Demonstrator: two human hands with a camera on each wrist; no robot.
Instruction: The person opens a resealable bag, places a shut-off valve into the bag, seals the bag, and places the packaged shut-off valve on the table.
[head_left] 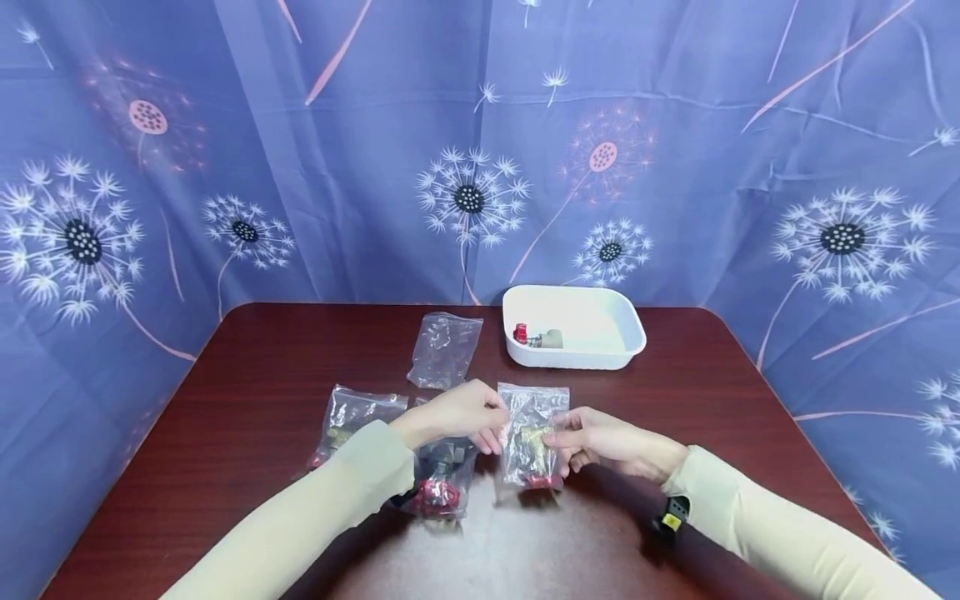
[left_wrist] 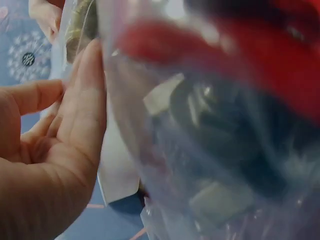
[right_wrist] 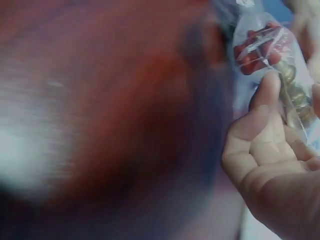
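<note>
a: what shows in the head view?
b: the right hand (head_left: 611, 443) pinches the right edge of a clear zip bag (head_left: 528, 408), thumb across its front. inside sits a brass fitting (head_left: 534, 440) with a red end.
a: and the left hand (head_left: 467, 412)?
b: it pinches the opposite edge, so the bag is between both hands, over the dark red table (head_left: 247, 392).
a: around them?
b: a white tray (head_left: 600, 359) behind, with a red-handled valve (head_left: 536, 337) in it. left of the tray, a flat bag (head_left: 444, 346). by the left forearm, a red-and-dark filled bag (head_left: 437, 493) and another filled bag (head_left: 358, 410).
a: the left wrist view?
b: left thumb and fingers close at the zip bag's edge; blurred red and dark contents fill the foreground.
a: right wrist?
b: right fingers hold the zip bag, brass and red showing through the plastic.
</note>
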